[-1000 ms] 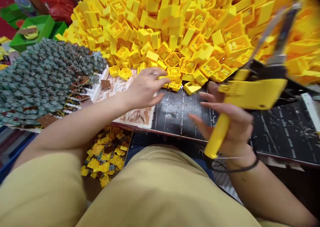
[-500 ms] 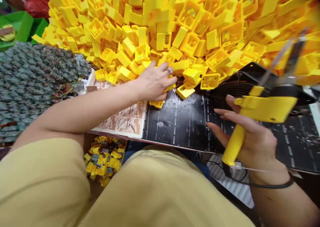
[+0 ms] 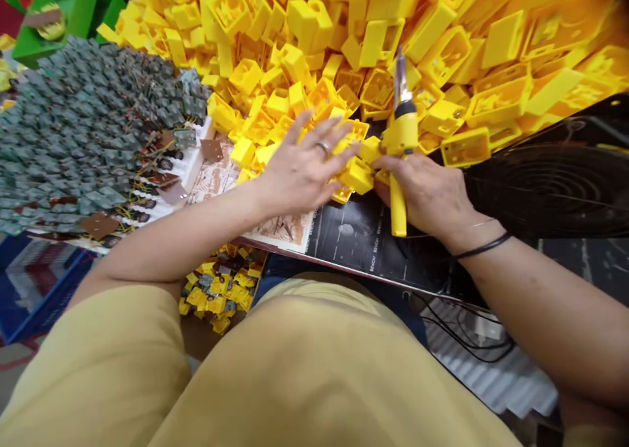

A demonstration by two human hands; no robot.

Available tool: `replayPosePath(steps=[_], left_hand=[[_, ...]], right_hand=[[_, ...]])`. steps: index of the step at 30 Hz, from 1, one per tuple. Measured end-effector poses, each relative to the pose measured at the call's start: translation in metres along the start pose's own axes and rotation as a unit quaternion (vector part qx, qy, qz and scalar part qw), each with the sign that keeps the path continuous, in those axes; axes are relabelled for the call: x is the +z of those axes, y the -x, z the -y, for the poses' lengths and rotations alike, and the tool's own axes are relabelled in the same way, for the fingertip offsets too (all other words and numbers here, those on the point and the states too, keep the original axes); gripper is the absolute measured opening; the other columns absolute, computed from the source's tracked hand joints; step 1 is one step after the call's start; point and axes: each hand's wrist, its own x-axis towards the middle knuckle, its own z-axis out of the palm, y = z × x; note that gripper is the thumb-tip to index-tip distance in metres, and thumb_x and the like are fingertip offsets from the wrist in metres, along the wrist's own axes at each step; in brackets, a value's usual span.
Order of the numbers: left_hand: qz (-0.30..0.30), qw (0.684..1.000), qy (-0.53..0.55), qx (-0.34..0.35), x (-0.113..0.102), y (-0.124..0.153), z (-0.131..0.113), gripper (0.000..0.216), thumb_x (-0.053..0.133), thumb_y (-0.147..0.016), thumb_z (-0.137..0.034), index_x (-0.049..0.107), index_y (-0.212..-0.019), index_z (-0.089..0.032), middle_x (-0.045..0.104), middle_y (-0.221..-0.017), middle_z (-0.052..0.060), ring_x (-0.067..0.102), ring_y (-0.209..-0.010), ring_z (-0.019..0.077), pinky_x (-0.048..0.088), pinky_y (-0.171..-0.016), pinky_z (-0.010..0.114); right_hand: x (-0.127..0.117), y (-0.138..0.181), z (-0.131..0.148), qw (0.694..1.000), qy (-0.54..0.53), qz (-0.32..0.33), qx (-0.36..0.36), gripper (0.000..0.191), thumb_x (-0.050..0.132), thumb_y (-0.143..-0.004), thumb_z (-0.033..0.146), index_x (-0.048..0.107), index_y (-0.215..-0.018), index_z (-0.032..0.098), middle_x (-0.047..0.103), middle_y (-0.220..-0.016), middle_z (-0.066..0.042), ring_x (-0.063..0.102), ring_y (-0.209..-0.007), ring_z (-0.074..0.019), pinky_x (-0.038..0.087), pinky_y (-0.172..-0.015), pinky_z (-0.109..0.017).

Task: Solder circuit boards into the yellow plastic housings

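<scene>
Crosswise in right grip [image 3: 432, 188]: yellow tool [image 3: 401, 134]

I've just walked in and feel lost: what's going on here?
A person is working at a table. The right hand holds a yellow tool, its metal tip pointing away from the person. The left hand, spread open, is at the near edge of a heap of yellow cases. Grey parts are crowded together on the left.

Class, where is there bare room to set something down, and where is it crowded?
A small strip of black bench top lies bare between the patterned sheet and the right hand. Yellow casings crowd the back; grey parts crowd the left.
</scene>
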Motion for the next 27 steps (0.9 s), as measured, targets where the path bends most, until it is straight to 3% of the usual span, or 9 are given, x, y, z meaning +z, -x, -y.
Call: replayPosePath(steps=[4,7,10,12,14,18,22,25,27], left_hand=[[0.018,0.997,-0.005,0.08,0.015,0.009,-0.012,0.058,0.054,-0.1,-0.038,0.046,-0.155,-0.02,0.042,-0.166,0.016,0.035,-0.156,0.0389,0.034,-0.121,0.06],[-0.002,0.992,-0.011,0.127,0.017,0.032,-0.001,0.046,0.049,-0.103,-0.035,0.052,-0.148,-0.023,0.049,-0.161,0.013,0.041,-0.153,0.0354,0.028,-0.124,0.063],[-0.057,0.99,0.005,0.126,0.016,0.05,0.001,0.054,0.05,-0.102,-0.045,0.047,-0.15,-0.021,0.046,-0.164,0.015,0.039,-0.153,0.0377,0.02,-0.124,0.071],[-0.083,0.991,0.017,0.104,0.019,0.05,-0.007,0.065,0.055,-0.098,-0.052,0.043,-0.154,-0.02,0.043,-0.166,0.016,0.038,-0.154,0.039,0.019,-0.124,0.073],[-0.082,0.992,0.017,0.09,0.023,0.041,-0.018,0.057,0.054,-0.1,-0.045,0.048,-0.151,-0.021,0.052,-0.16,0.013,0.043,-0.151,0.0359,0.021,-0.125,0.071],[-0.061,0.996,-0.016,0.058,0.024,0.012,-0.031,0.036,0.042,-0.103,-0.022,0.068,-0.128,-0.021,0.074,-0.131,0.008,0.061,-0.135,0.0296,0.042,-0.117,0.061],[-0.094,0.995,0.027,0.031,0.013,-0.001,-0.036,0.04,0.041,-0.107,-0.036,0.063,-0.137,-0.022,0.074,-0.131,0.008,0.065,-0.129,0.0295,0.048,-0.111,0.055],[-0.099,0.989,0.107,0.004,0.01,0.002,-0.047,0.043,0.038,-0.109,-0.044,0.063,-0.137,-0.022,0.076,-0.125,0.007,0.071,-0.118,0.0246,0.053,-0.103,0.043],[-0.051,0.988,0.147,0.008,0.013,0.007,-0.056,0.041,0.037,-0.11,-0.041,0.068,-0.124,-0.02,0.079,-0.11,0.006,0.075,-0.105,0.0206,0.056,-0.091,0.034]], right_hand=[[-0.021,0.031,0.022,0.997,-0.063,-0.01,-0.043,0.037,0.063,-0.099,0.042,0.056,-0.131,0.024,0.072,-0.112,-0.007,0.073,-0.095,-0.0237,0.059,-0.067,-0.032],[-0.03,0.061,0.037,0.993,-0.115,-0.024,-0.017,0.05,0.068,-0.097,0.045,0.048,-0.138,0.024,0.071,-0.119,-0.008,0.073,-0.102,-0.0241,0.065,-0.079,-0.036],[-0.027,0.088,0.046,0.99,-0.131,-0.048,0.022,0.062,0.075,-0.09,0.048,0.046,-0.141,0.026,0.066,-0.135,-0.01,0.067,-0.123,-0.0314,0.065,-0.096,-0.048],[-0.024,0.099,0.051,0.989,-0.127,-0.067,0.047,0.069,0.08,-0.086,0.046,0.046,-0.143,0.027,0.06,-0.145,-0.011,0.063,-0.131,-0.0341,0.062,-0.103,-0.052],[-0.022,0.103,0.057,0.987,-0.115,-0.087,0.067,0.073,0.083,-0.085,0.039,0.045,-0.145,0.027,0.059,-0.147,-0.011,0.064,-0.13,-0.0328,0.062,-0.103,-0.049],[-0.026,0.093,0.07,0.987,-0.084,-0.12,0.061,0.06,0.08,-0.087,0.031,0.049,-0.138,0.024,0.069,-0.132,-0.01,0.073,-0.11,-0.0254,0.066,-0.087,-0.034],[-0.029,0.079,0.079,0.988,-0.055,-0.136,0.043,0.038,0.075,-0.093,0.033,0.055,-0.123,0.019,0.077,-0.1,-0.004,0.074,-0.077,-0.0165,0.061,-0.068,-0.025],[-0.025,0.073,0.074,0.985,-0.022,-0.166,0.039,0.025,0.072,-0.094,0.023,0.057,-0.114,0.022,0.076,-0.096,-0.001,0.073,-0.077,-0.0166,0.061,-0.076,-0.029],[-0.022,0.071,0.067,0.98,-0.006,-0.192,0.045,0.028,0.07,-0.094,0.019,0.055,-0.117,0.023,0.076,-0.109,-0.004,0.074,-0.092,-0.0191,0.061,-0.087,-0.034]])
